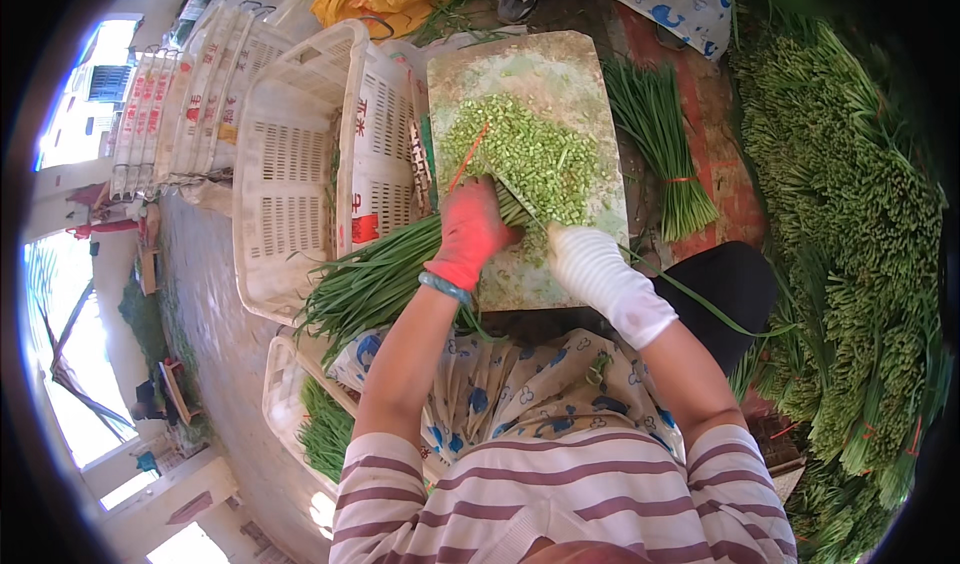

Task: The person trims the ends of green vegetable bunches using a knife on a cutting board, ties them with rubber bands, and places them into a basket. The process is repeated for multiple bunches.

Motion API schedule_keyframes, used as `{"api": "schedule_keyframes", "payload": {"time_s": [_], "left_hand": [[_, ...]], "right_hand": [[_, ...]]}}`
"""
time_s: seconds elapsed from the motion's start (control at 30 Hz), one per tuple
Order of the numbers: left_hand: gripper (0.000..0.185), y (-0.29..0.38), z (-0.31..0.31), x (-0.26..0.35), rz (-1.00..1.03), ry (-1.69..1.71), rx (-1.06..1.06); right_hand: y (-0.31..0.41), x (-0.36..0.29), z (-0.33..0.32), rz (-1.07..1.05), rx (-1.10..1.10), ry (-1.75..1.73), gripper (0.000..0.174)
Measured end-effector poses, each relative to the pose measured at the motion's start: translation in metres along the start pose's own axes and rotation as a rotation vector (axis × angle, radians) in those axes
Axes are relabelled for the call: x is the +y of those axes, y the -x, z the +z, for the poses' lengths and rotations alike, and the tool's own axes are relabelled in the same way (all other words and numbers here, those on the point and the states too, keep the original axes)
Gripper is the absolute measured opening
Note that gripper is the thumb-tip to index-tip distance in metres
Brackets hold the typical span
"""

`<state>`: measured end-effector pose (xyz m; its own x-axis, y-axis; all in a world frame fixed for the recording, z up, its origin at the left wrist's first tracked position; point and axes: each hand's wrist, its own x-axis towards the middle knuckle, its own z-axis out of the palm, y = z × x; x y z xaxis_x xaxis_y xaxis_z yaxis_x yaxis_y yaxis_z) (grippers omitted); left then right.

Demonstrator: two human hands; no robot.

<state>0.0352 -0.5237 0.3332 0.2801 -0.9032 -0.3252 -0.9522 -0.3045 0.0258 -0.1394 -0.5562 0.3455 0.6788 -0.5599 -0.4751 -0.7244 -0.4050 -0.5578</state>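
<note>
My left hand (474, 223), in a red glove, grips a bunch of long green garlic chives (382, 271) near its stem end, over a worn board (517, 61). My right hand (600, 271), in a white glove, is closed on a knife (519, 195), its handle hidden in the fingers. The blade lies slantwise against the cut end of the bunch. Short chopped stem pieces (540, 148) are heaped on the board beyond the blade. A red band (472, 151) sticks up by my left fingers, and the leaves trail left over a crate's edge.
A large white plastic crate (289, 181) stands left of the board; another crate (277, 384) below it holds greens. Right of the board lies a tied chive bundle (671, 151), with a big pile of bundles (847, 226) at far right. Another person's shoe (521, 1) shows beyond the board.
</note>
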Motion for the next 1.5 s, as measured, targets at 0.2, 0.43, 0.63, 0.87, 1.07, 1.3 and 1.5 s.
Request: {"api": "schedule_keyframes", "payload": {"time_s": [0.2,0.43,0.63,0.87,1.07,1.3,1.5], "left_hand": [[0.075,0.006,0.004,-0.011,-0.058,0.08,-0.028],[0.116,0.01,-0.012,-0.06,0.291,0.731,0.034],[0.119,0.074,-0.009,-0.154,0.13,0.454,0.008],[0.106,0.105,0.021,-0.137,0.082,0.289,0.248],[0.103,0.099,0.04,-0.132,0.069,0.295,0.353],[0.105,0.099,0.044,-0.132,0.046,0.271,0.324],[0.105,0.101,0.047,-0.129,0.04,0.287,0.359]], "right_hand": [[-0.043,-0.009,0.02,-0.049,0.046,-0.017,0.023],[-0.07,0.004,-0.023,0.037,-0.003,-0.208,0.039],[-0.047,0.02,-0.011,-0.091,0.411,0.047,0.055],[-0.06,-0.033,0.003,-0.528,0.486,0.272,0.02],[-0.078,-0.052,0.004,-0.617,0.406,0.664,0.008],[-0.084,-0.058,0.001,-0.738,0.29,0.77,0.007],[-0.081,-0.077,-0.005,-0.371,0.137,0.602,0.02]]}}
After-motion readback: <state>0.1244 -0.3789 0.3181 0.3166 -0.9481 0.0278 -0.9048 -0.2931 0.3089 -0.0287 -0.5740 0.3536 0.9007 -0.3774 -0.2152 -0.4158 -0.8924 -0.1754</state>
